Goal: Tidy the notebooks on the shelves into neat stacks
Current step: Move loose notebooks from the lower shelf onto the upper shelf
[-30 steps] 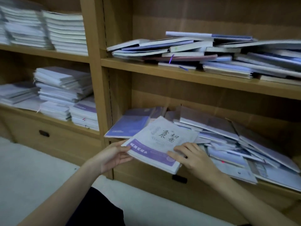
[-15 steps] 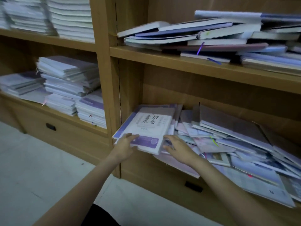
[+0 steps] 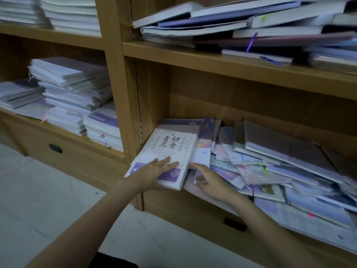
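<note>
One white notebook [image 3: 170, 149], purple-banded, black characters.

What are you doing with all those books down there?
A person is tidying notebooks on a wooden bookcase. Their left hand lies flat on a white notebook with a purple band, which tops a small stack at the left end of the lower shelf. Their right hand reaches into the messy pile beside it, fingers straight. That pile and the one on the shelf above are still jumbled, while the stacks in the left section look neater.
</note>
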### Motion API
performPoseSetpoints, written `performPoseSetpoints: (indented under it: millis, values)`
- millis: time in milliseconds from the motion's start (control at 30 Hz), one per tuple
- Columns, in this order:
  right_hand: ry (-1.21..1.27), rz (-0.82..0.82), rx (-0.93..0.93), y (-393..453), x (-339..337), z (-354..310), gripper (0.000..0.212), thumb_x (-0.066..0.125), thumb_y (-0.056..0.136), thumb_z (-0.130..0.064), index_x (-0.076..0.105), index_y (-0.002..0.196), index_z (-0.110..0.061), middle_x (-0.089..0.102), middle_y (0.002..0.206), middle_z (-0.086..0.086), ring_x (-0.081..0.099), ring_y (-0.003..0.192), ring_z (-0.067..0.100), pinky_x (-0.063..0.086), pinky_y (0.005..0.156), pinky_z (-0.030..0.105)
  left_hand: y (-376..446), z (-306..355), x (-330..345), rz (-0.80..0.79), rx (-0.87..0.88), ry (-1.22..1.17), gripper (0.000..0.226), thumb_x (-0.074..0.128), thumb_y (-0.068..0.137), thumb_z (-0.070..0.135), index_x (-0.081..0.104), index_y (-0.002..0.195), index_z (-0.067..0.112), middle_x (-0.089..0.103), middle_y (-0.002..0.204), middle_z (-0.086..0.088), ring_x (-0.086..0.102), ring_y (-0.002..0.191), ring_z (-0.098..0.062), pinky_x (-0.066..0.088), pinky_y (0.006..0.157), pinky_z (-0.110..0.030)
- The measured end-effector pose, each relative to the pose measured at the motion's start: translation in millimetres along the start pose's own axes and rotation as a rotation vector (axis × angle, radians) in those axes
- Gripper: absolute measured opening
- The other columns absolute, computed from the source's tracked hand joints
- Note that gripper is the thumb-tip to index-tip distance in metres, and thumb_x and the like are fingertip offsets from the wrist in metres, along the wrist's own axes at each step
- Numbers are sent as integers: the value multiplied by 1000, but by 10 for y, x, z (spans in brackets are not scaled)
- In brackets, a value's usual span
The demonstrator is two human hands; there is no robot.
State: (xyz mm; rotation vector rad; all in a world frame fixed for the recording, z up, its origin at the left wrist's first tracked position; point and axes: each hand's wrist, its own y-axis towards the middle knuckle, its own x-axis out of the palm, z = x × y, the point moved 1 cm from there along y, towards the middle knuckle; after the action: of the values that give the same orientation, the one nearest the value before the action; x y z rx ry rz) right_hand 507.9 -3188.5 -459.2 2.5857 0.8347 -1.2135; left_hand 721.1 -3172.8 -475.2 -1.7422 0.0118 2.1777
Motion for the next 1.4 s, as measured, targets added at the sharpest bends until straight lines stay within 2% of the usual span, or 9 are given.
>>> performPoseSetpoints:
  millis: [233,400,567,667,767,933,1033,1233,1400]
  values:
    - [-100,224,39,17,-245,107,45,41,96,-5,38,139,-18,40,139,2,49,119,19,38,89,24,271,-18,-268,253,-84,47,69,61,87,34,25,146,27,31,150,1,35,132,-22,31,108,-33]
    - [-164,313,124,79,-273,209,44,52,91,-6,44,134,-10,48,132,9,50,117,25,41,98,34,168,28,20,192,-105,171,85,56,90,33,-3,149,19,3,157,-4,12,143,-25,18,115,-34]
    - [-20,395,148,127,-134,212,44,55,90,-3,46,133,-3,58,125,12,60,107,25,44,90,26,158,38,8,401,-99,161,56,44,98,27,19,148,23,25,153,-1,32,136,-23,35,107,-33]
    - [31,396,147,144,-105,245,46,52,91,-2,44,136,-3,59,124,14,60,109,27,44,92,27,137,20,-155,550,-52,43,45,52,94,27,44,138,19,55,132,-9,57,113,-29,48,84,-35]
    - [81,388,184,198,-132,270,47,51,91,-1,43,137,-3,62,120,19,58,112,33,48,93,45,275,98,-292,641,-44,108,39,58,89,28,57,128,19,70,103,-10,67,86,-30,50,62,-29]
    - [170,303,206,144,-232,261,48,51,91,2,43,138,-7,61,122,14,59,112,29,50,91,44,589,451,-236,375,-168,127,49,44,97,29,30,143,21,42,141,-4,39,125,-30,46,90,-41]
    - [131,332,167,66,-297,293,42,48,90,4,51,131,-7,61,121,12,62,107,29,50,90,47,518,418,-222,352,-192,148,50,42,98,30,27,145,19,35,146,-4,37,128,-30,44,95,-42]
    - [66,420,112,-230,-410,433,34,49,89,7,55,122,0,62,118,10,64,101,24,45,85,21,253,222,-92,308,-246,131,51,37,100,23,18,147,14,25,152,-7,34,133,-27,36,102,-36]
    - [36,490,69,-512,-611,450,32,46,90,8,56,120,1,64,114,12,62,105,25,45,90,23,230,564,-135,407,-6,41,58,48,92,16,25,145,12,28,150,-9,29,134,-29,27,111,-38]
